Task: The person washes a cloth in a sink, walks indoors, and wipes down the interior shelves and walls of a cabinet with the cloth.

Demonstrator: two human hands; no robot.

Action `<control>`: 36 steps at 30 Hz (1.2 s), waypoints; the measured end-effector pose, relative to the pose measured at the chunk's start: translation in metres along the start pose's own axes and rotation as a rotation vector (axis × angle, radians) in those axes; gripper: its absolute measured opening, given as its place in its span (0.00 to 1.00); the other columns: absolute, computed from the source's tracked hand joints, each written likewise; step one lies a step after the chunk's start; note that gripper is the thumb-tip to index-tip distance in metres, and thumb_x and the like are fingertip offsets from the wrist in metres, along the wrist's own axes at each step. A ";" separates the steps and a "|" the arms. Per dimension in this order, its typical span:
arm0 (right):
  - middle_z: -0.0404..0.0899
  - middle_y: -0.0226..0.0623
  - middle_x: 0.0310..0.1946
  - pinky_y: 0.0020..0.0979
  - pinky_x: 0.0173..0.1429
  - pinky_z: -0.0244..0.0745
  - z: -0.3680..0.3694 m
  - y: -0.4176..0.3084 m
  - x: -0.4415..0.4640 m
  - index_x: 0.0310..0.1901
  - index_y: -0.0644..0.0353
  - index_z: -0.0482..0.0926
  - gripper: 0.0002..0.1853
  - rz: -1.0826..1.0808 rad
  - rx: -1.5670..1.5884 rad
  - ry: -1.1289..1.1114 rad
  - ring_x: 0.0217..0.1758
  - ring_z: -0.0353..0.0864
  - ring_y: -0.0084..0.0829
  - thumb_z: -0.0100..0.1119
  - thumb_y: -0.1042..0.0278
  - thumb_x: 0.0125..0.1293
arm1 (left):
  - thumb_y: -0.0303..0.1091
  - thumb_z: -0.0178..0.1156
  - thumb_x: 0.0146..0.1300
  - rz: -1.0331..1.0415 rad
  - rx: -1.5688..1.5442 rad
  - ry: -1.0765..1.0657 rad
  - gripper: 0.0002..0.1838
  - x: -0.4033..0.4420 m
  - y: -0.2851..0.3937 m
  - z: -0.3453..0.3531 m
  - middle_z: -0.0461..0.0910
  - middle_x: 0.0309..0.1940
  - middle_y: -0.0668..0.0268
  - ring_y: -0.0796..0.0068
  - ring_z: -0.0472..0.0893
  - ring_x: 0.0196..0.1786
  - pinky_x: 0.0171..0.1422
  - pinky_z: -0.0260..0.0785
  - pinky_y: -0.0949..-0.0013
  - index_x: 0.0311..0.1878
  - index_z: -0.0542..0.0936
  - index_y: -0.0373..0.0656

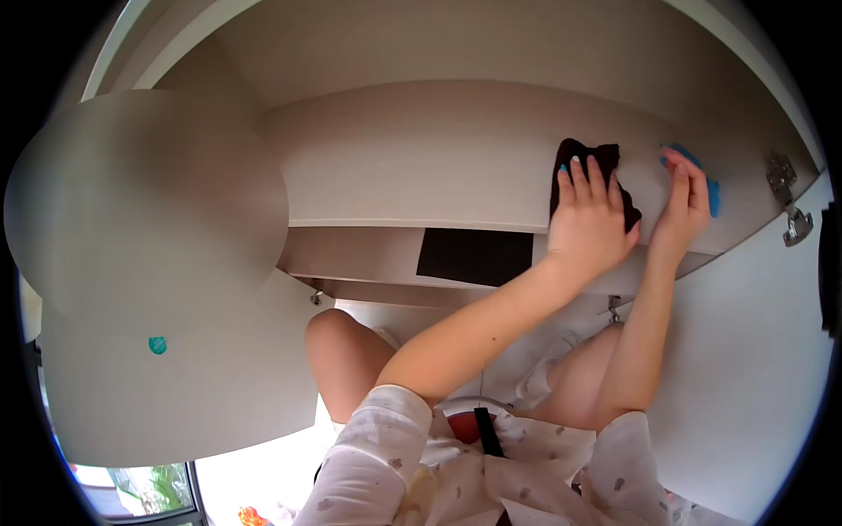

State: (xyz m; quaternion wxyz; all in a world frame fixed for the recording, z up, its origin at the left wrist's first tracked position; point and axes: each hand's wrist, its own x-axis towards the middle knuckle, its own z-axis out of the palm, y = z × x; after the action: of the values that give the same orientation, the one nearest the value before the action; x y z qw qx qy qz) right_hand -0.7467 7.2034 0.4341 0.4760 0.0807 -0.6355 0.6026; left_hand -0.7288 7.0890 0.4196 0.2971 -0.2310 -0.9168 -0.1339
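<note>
A dark brown or black folded cloth [566,158] lies on the pale cabinet shelf [421,167], toward the right. My left hand [592,215] rests flat on top of it, palm down with fingers stretched out. Just to the right, my right hand [684,202] is turned on its side, its fingers curled together. A bright blue, thin, cloth-like piece [713,200] shows behind and beside these fingers. It appears to be in their grip, though the hand hides most of it.
Below the shelf, a dark flat panel or sheet [475,256] lies on a lower level. The left cabinet door [132,263], with a small teal sticker [157,345], hangs open; the right door [745,351] is open too. A metal hinge [789,202] juts out at right.
</note>
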 end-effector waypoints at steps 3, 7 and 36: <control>0.78 0.32 0.36 0.20 0.49 0.65 -0.010 -0.014 0.010 0.35 0.64 0.75 0.09 -0.066 -0.191 0.062 0.41 0.73 0.21 0.48 0.68 0.65 | 0.56 0.60 0.45 0.152 -0.101 0.146 0.38 -0.012 -0.015 -0.001 0.69 0.51 0.44 0.49 0.70 0.54 0.58 0.61 0.56 0.52 0.70 0.35; 0.78 0.32 0.34 0.22 0.47 0.66 -0.017 -0.006 0.008 0.34 0.64 0.76 0.09 -0.068 -0.246 0.146 0.40 0.73 0.21 0.49 0.69 0.64 | 0.50 0.70 0.28 0.257 -0.009 0.206 0.42 -0.040 -0.090 -0.031 0.74 0.47 0.56 0.60 0.75 0.46 0.52 0.68 0.62 0.52 0.71 0.44; 0.75 0.40 0.26 0.28 0.35 0.71 -0.096 -0.016 0.018 0.35 0.64 0.73 0.12 -0.034 -0.288 0.183 0.28 0.75 0.31 0.46 0.62 0.64 | 0.40 0.54 0.51 0.401 0.120 0.325 0.22 0.046 0.121 0.089 0.74 0.47 0.51 0.54 0.74 0.49 0.53 0.66 0.59 0.48 0.72 0.37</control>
State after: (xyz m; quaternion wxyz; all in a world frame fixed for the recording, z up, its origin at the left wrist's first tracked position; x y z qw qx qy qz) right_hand -0.6967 7.2888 0.4398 0.5487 -0.0328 -0.6676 0.5022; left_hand -0.7435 7.2422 0.3906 0.4743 -0.3654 -0.7992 -0.0530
